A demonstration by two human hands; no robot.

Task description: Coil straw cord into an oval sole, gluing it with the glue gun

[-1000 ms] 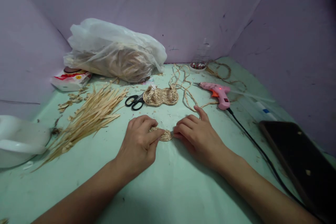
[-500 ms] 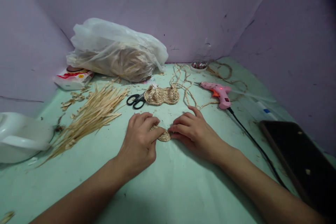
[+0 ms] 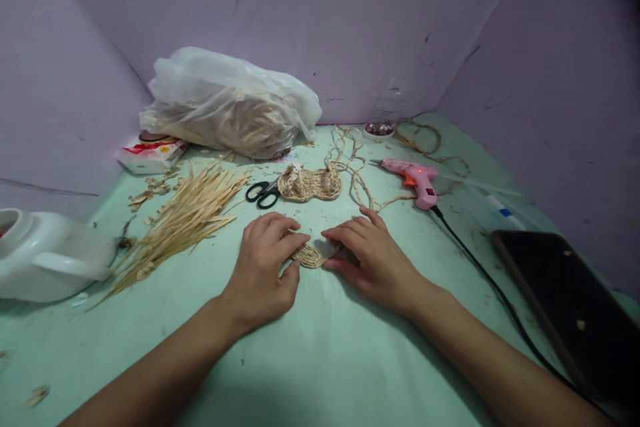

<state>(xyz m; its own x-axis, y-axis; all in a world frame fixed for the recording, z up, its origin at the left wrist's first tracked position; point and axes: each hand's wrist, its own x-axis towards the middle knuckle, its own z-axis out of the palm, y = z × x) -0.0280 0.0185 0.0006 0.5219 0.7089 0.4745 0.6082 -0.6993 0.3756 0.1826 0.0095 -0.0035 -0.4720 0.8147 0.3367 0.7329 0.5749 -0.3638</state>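
A small flat oval coil of braided straw cord (image 3: 308, 255) lies on the table between my hands. My left hand (image 3: 267, 267) is closed over the coil's left end, thumb and fingers holding it down and hiding part of it. From the coil's right side a short strand (image 3: 330, 256) leads to my right hand (image 3: 375, 257), whose thumb and fingertips pinch it. Beyond my hands sits a larger braided piece (image 3: 311, 185) with raised knots on top. Black-handled scissors (image 3: 263, 194) touch its left side. At the right rests a pink glue gun (image 3: 415, 180), its red light lit.
Loose straw strips (image 3: 185, 220) fan out at the left beside a white jug (image 3: 55, 257). A plastic bag (image 3: 235, 107), a small box (image 3: 153, 155) and a dish of beads (image 3: 379, 130) stand behind. At the right are a dark phone-like slab (image 3: 565, 307) and the black power cord (image 3: 485, 273).
My right fingertips have drawn slightly away from the coil, and its right end with the strand now shows. My left fingers have shifted a little. The view has moved slightly.
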